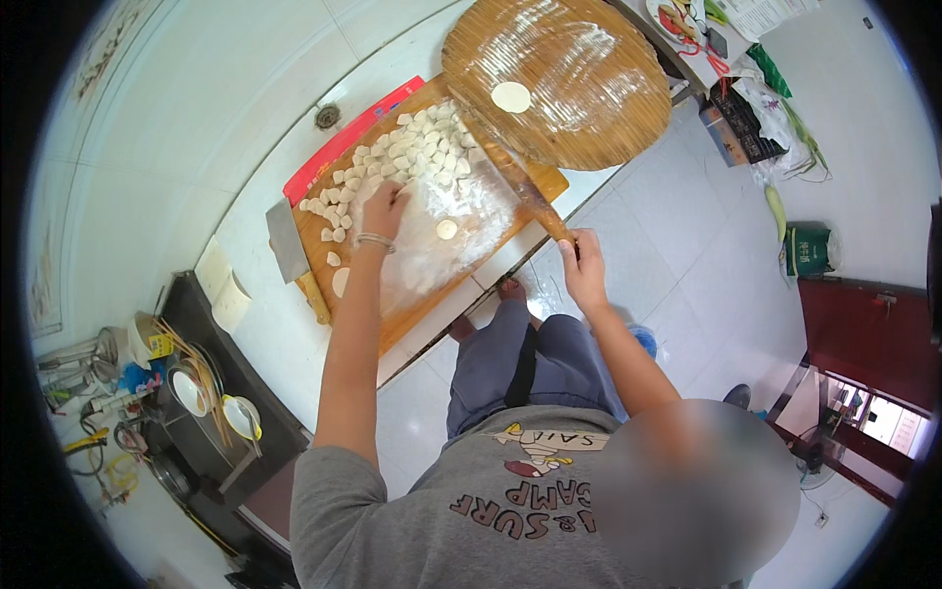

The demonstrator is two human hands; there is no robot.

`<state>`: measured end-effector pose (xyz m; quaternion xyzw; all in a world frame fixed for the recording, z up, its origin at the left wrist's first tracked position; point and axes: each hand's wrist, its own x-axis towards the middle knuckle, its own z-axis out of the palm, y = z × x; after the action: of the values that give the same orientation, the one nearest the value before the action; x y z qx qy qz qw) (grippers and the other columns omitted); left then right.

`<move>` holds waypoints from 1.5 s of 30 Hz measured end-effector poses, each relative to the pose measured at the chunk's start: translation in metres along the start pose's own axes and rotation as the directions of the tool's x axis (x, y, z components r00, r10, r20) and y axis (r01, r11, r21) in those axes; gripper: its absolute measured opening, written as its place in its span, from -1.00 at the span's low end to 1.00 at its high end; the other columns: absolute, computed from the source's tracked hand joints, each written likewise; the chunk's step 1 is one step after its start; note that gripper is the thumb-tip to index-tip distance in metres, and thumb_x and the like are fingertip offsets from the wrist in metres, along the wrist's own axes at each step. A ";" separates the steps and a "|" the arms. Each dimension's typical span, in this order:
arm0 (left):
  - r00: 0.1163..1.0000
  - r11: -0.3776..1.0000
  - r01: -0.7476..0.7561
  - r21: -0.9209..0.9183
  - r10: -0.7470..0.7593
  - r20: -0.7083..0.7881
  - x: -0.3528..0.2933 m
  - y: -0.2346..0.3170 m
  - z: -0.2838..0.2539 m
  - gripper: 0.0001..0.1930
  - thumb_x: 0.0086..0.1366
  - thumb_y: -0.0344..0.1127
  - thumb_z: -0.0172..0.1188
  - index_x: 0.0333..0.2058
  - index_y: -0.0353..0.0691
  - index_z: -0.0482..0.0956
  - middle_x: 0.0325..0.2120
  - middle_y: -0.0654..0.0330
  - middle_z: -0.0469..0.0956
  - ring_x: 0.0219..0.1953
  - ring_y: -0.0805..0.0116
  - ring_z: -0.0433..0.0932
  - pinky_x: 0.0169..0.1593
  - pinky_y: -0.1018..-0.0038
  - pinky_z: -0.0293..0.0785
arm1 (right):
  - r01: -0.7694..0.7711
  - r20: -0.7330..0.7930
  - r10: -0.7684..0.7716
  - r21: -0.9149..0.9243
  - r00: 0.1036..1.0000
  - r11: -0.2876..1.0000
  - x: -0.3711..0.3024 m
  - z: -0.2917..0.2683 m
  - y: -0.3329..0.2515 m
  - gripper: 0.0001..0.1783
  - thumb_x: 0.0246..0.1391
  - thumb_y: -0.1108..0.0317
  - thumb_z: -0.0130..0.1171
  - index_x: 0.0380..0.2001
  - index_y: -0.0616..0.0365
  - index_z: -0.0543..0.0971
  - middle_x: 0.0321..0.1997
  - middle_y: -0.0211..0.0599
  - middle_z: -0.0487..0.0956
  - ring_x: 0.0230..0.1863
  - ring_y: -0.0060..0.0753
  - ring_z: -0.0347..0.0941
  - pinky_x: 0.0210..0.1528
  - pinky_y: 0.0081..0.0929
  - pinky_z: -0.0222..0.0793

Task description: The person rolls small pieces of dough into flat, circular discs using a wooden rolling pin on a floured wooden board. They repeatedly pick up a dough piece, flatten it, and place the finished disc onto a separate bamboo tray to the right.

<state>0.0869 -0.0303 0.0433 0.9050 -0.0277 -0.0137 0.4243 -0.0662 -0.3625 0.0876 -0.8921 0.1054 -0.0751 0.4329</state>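
Holding the rolling pin (538,206) by its end in the right hand (586,263), right of the frame's centre. Bending the fingers of the left hand (383,208) above the floured cutting board (394,329), beside many small dough pieces (424,147) in the upper middle of the frame; cannot tell if pinching something. Having also, near the centre, a small dough disc (446,229), and at the top, on the round board (599,108), a larger dough sheet (511,96).

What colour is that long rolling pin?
The rolling pin is brown; it shows best in the head view, the only one here.
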 end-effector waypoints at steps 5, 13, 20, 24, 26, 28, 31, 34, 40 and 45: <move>0.944 0.737 0.266 -0.621 -0.068 0.324 0.039 0.102 0.074 -0.78 0.23 -0.38 0.23 -0.18 -0.34 0.54 -0.37 0.15 0.61 -0.39 0.42 0.60 -0.36 0.50 0.58 | -0.014 -0.135 0.015 0.009 0.991 1.000 0.012 -0.036 0.022 -0.76 0.23 0.27 0.06 -0.20 0.26 0.48 -0.23 -0.11 0.43 -0.26 -0.09 0.41 -0.17 -0.31 0.35; 0.995 0.846 0.096 -0.525 -0.074 0.062 0.106 0.160 0.155 -0.76 0.23 -0.37 0.22 -0.15 -0.33 0.54 -0.33 0.10 0.63 -0.33 0.30 0.63 -0.29 0.44 0.58 | -0.020 -0.238 0.023 0.015 0.971 1.000 0.020 -0.075 0.037 -0.76 0.25 0.27 0.05 -0.21 0.27 0.47 -0.24 -0.11 0.41 -0.25 -0.10 0.38 -0.15 -0.31 0.33; 0.989 0.999 0.037 0.031 -0.032 -0.148 0.019 0.087 0.094 -0.71 0.14 -0.31 0.26 -0.16 -0.27 0.56 -0.36 0.04 0.59 -0.31 0.13 0.59 -0.20 0.29 0.50 | -0.056 -0.180 0.065 0.050 0.982 0.997 0.019 -0.064 0.044 -0.75 0.24 0.27 0.05 -0.21 0.27 0.48 -0.26 -0.11 0.41 -0.25 -0.08 0.38 -0.15 -0.30 0.33; 0.990 0.966 -0.024 0.256 0.059 -0.131 -0.050 0.018 0.093 -0.74 0.07 -0.33 0.30 -0.24 -0.22 0.57 -0.26 0.07 0.53 -0.18 0.08 0.50 -0.08 0.27 0.44 | 0.040 -0.110 -0.038 0.015 0.993 0.999 0.021 -0.032 0.038 -0.76 0.24 0.27 0.05 -0.21 0.26 0.48 -0.24 -0.10 0.44 -0.24 -0.07 0.41 -0.15 -0.28 0.35; 0.983 0.936 -0.127 0.327 0.163 -0.086 -0.067 0.011 0.095 -0.73 0.02 -0.35 0.32 -0.25 -0.21 0.57 -0.19 0.08 0.51 -0.11 0.05 0.45 -0.03 0.26 0.41 | 0.049 -0.051 -0.048 0.015 0.998 0.999 0.020 -0.015 0.029 -0.76 0.23 0.27 0.06 -0.21 0.26 0.48 -0.23 -0.09 0.44 -0.23 -0.05 0.42 -0.15 -0.27 0.35; 0.976 0.919 -0.179 0.351 0.210 -0.050 -0.076 0.008 0.095 -0.71 -0.01 -0.38 0.33 -0.24 -0.21 0.57 -0.15 0.09 0.49 -0.07 0.03 0.43 0.00 0.25 0.40 | 0.081 0.001 -0.081 0.005 0.997 0.997 0.019 0.002 0.019 -0.76 0.22 0.27 0.07 -0.19 0.25 0.47 -0.22 -0.08 0.44 -0.22 -0.03 0.42 -0.15 -0.27 0.36; 0.983 0.920 -0.170 0.354 0.181 0.001 -0.079 -0.007 0.088 -0.68 -0.02 -0.42 0.32 -0.20 -0.21 0.57 -0.14 0.09 0.49 -0.06 0.03 0.43 0.03 0.25 0.40 | 0.113 0.100 -0.111 -0.008 0.989 0.994 0.019 0.027 -0.002 -0.73 0.20 0.24 0.09 -0.18 0.22 0.45 -0.21 -0.11 0.43 -0.22 -0.03 0.43 -0.17 -0.26 0.37; 0.976 0.925 -0.215 0.314 0.216 0.031 -0.092 -0.014 0.068 -0.63 0.00 -0.45 0.29 -0.14 -0.20 0.56 -0.12 0.07 0.49 -0.01 0.00 0.42 0.07 0.24 0.39 | 0.134 0.170 -0.124 -0.049 0.978 0.990 0.014 0.047 -0.008 -0.74 0.19 0.23 0.10 -0.18 0.20 0.45 -0.21 -0.13 0.44 -0.25 -0.04 0.45 -0.21 -0.24 0.38; 0.935 0.893 0.210 0.398 -0.064 -0.350 -0.133 -0.046 0.022 -0.58 0.12 -0.43 0.23 -0.01 -0.29 0.48 -0.01 -0.02 0.46 0.11 -0.04 0.38 0.16 0.18 0.32 | 0.196 0.235 -0.154 -0.167 0.960 0.966 0.003 0.075 -0.014 -0.71 0.18 0.20 0.12 -0.16 0.18 0.46 -0.20 -0.18 0.45 -0.30 -0.06 0.47 -0.27 -0.24 0.40; 0.762 0.763 0.564 0.317 -0.333 -0.555 -0.155 -0.093 -0.033 -0.55 0.14 -0.42 0.22 0.03 -0.32 0.43 -0.04 -0.10 0.46 0.09 -0.08 0.38 0.14 0.18 0.32 | 0.204 0.205 -0.175 -0.129 0.963 0.970 -0.012 0.088 -0.020 -0.71 0.19 0.19 0.11 -0.17 0.19 0.46 -0.21 -0.16 0.45 -0.27 -0.07 0.47 -0.27 -0.24 0.40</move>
<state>-0.0623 0.0641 -0.0074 0.9333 0.2971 0.1067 0.1712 -0.0552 -0.2811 0.0493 -0.9310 -0.0174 -0.0216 0.3638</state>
